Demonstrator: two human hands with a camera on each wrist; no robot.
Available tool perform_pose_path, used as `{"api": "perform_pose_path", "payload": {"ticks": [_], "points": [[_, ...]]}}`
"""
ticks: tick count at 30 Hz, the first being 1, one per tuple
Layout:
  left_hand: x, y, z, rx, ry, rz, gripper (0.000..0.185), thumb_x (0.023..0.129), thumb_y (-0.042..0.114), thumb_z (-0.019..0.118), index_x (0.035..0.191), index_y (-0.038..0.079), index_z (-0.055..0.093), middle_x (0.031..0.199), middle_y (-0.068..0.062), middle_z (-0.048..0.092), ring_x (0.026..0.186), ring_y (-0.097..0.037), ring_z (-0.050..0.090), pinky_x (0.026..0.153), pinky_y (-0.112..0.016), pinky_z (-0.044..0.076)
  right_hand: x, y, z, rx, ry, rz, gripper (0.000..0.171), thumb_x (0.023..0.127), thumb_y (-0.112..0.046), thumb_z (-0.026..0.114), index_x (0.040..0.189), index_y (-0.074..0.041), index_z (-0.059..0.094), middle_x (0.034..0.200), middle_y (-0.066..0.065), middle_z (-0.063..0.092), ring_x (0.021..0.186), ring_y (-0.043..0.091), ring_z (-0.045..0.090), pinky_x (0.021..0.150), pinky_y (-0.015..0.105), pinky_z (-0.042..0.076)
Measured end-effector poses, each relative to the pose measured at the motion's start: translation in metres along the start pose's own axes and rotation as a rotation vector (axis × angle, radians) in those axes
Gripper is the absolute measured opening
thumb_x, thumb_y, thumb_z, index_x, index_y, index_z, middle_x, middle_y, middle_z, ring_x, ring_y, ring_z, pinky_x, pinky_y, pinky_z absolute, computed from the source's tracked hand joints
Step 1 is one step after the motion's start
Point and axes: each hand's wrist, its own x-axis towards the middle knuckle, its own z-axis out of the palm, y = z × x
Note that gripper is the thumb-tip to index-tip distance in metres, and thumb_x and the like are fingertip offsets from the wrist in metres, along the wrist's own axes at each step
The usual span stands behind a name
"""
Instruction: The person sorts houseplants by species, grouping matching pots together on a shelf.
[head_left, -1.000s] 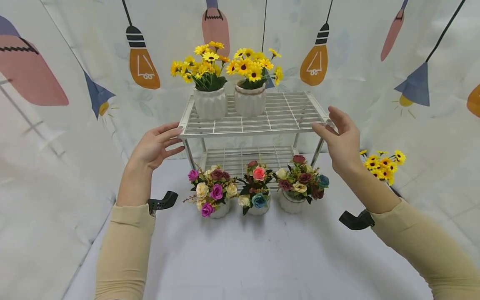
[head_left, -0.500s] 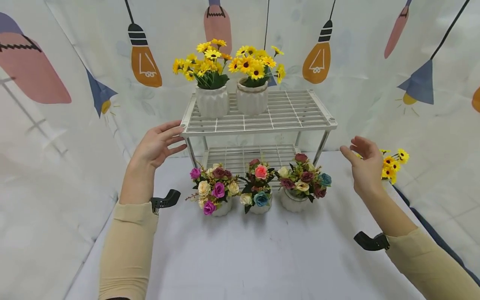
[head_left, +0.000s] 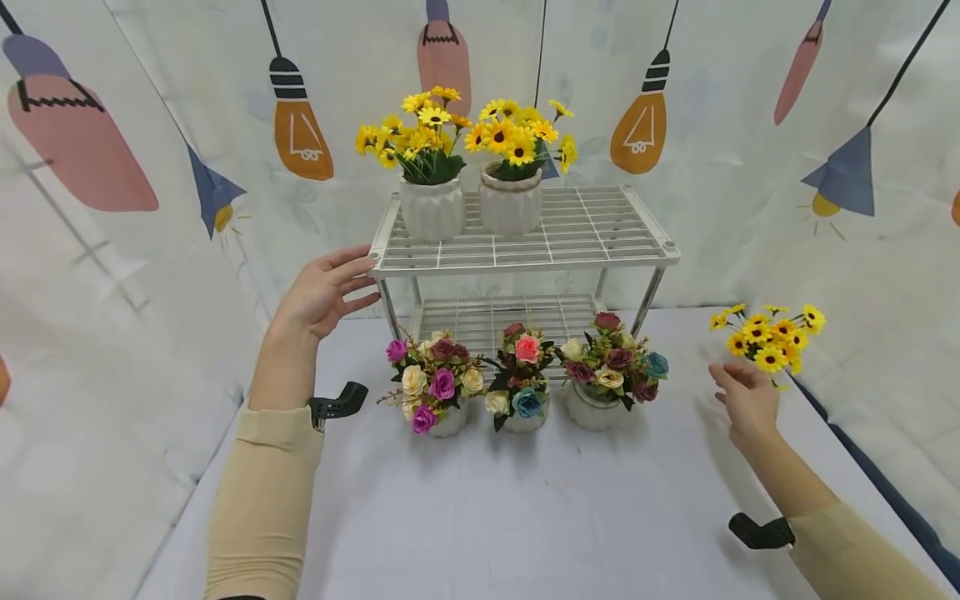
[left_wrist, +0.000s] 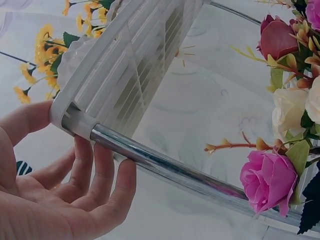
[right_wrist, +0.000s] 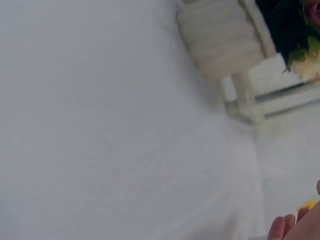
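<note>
Since a second ago: the right hand [head_left: 746, 402] has left the right front corner of the white two-tier rack [head_left: 525, 247] and dropped low to the right side of the table [head_left: 525, 517], now just below and beside the loose bunch of yellow flowers [head_left: 768, 337]. Its fingers are relaxed and apart, gripping nothing; whether a fingertip touches the stems cannot be told. The left hand [head_left: 324, 289] has stayed at the left front corner of the rack, fingers straight and spread; the left wrist view shows its fingertips [left_wrist: 102, 172] against the chrome leg [left_wrist: 165, 167] just under the corner cap, not wrapped round it. The camera has shifted slightly; the pots have not moved.

Count:
- Rack: one, two tiers, at the back of the table.
- Yellow flower pots: two, side by side and near touching on the left half of the top tier, the left pot [head_left: 431, 207] and the right pot [head_left: 510, 205], both white and ribbed.
- Mixed rose pots: three in a row on the table in front of the rack: left [head_left: 433, 385], middle [head_left: 520, 382], right [head_left: 607, 367].
- Loose yellow bunch: one, at the table's right edge, well apart from the rack.
- Hands: two, both in beige sleeves.
</note>
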Motion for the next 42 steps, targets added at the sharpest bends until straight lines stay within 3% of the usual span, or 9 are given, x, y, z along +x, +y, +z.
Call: {"api": "perform_pose_path", "payload": {"ticks": [6, 8, 11, 13, 18, 22, 28, 36, 42], "points": [[0.001, 0.0, 0.001, -0.005, -0.004, 0.004, 0.069, 0.099, 0.03, 0.072, 0.156, 0.005, 0.042, 0.133, -0.007, 0.06, 0.121, -0.025, 0.058, 0.109, -0.053, 0.041, 0.009, 0.013, -0.026, -0.018, 0.016, 0.093, 0.033, 0.097, -0.032, 0.074, 0.123, -0.021, 0.057, 0.113, -0.009, 0.049, 0.103, 0.01, 0.054, 0.072, 0.014, 0.053], [0.001, 0.0, 0.001, -0.003, -0.006, 0.009, 0.069, 0.099, 0.03, 0.072, 0.156, 0.005, 0.041, 0.134, -0.007, 0.061, 0.121, -0.025, 0.058, 0.109, -0.053, 0.04, 0.01, 0.014, -0.033, -0.054, 0.029, 0.126, 0.044, 0.098, -0.034, 0.072, 0.137, -0.023, 0.054, 0.114, -0.01, 0.047, 0.103, 0.01, 0.051, 0.073, 0.014, 0.052], [0.001, -0.001, 0.001, -0.002, -0.005, 0.01, 0.07, 0.099, 0.03, 0.073, 0.156, 0.005, 0.042, 0.136, -0.009, 0.06, 0.125, -0.028, 0.056, 0.11, -0.054, 0.04, 0.015, 0.018, -0.039, -0.102, 0.073, 0.141, 0.07, 0.099, -0.035, 0.071, 0.157, -0.021, 0.036, 0.136, -0.006, 0.045, 0.103, 0.006, 0.048, 0.075, 0.014, 0.05], [0.001, -0.002, 0.001, -0.002, -0.003, 0.01, 0.07, 0.098, 0.031, 0.073, 0.156, 0.005, 0.042, 0.138, -0.011, 0.058, 0.124, -0.027, 0.057, 0.11, -0.054, 0.04, 0.019, 0.022, -0.041, -0.148, 0.111, 0.126, 0.085, 0.099, -0.035, 0.07, 0.165, -0.017, 0.019, 0.153, 0.0, 0.036, 0.112, 0.007, 0.047, 0.081, 0.013, 0.049], [0.002, -0.001, 0.002, -0.013, 0.0, 0.007, 0.07, 0.098, 0.031, 0.074, 0.155, 0.005, 0.043, 0.142, -0.014, 0.055, 0.124, -0.027, 0.057, 0.11, -0.055, 0.039, 0.035, 0.03, -0.047, -0.223, 0.19, 0.059, 0.095, 0.096, -0.04, 0.073, 0.166, -0.02, 0.013, 0.17, 0.005, 0.015, 0.144, 0.018, 0.032, 0.108, 0.022, 0.039], [0.002, -0.002, 0.002, -0.014, 0.007, 0.006, 0.069, 0.098, 0.03, 0.073, 0.155, 0.005, 0.043, 0.141, -0.013, 0.056, 0.128, -0.031, 0.055, 0.11, -0.055, 0.039, 0.045, 0.03, -0.05, -0.116, 0.194, 0.057, 0.103, 0.091, -0.041, 0.079, 0.166, -0.028, 0.01, 0.171, 0.0, 0.01, 0.151, 0.015, 0.021, 0.118, 0.027, 0.027], [0.002, -0.002, 0.002, -0.013, 0.006, 0.009, 0.068, 0.099, 0.03, 0.072, 0.155, 0.005, 0.044, 0.137, -0.01, 0.058, 0.127, -0.03, 0.055, 0.11, -0.055, 0.039, 0.058, 0.029, -0.045, 0.085, 0.211, 0.054, 0.113, 0.081, -0.027, 0.09, 0.165, -0.034, 0.016, 0.168, -0.012, 0.015, 0.15, 0.006, 0.017, 0.117, 0.021, 0.022], [0.0, -0.002, 0.001, -0.022, 0.006, 0.004, 0.065, 0.1, 0.029, 0.071, 0.154, 0.005, 0.044, 0.143, -0.015, 0.055, 0.122, -0.026, 0.058, 0.11, -0.055, 0.039, 0.066, 0.026, -0.035, 0.145, 0.267, 0.055, 0.121, 0.07, -0.028, 0.097, 0.163, -0.035, 0.021, 0.166, -0.018, 0.019, 0.15, 0.0, 0.014, 0.118, 0.019, 0.015], [0.0, -0.002, 0.0, -0.022, 0.001, 0.005, 0.066, 0.1, 0.03, 0.071, 0.154, 0.006, 0.045, 0.14, -0.013, 0.057, 0.12, -0.024, 0.059, 0.111, -0.055, 0.039, 0.071, 0.028, -0.029, 0.178, 0.29, 0.029, 0.116, 0.073, -0.021, 0.096, 0.162, -0.034, 0.023, 0.165, -0.018, 0.022, 0.148, -0.002, 0.015, 0.117, 0.015, 0.011]]}}
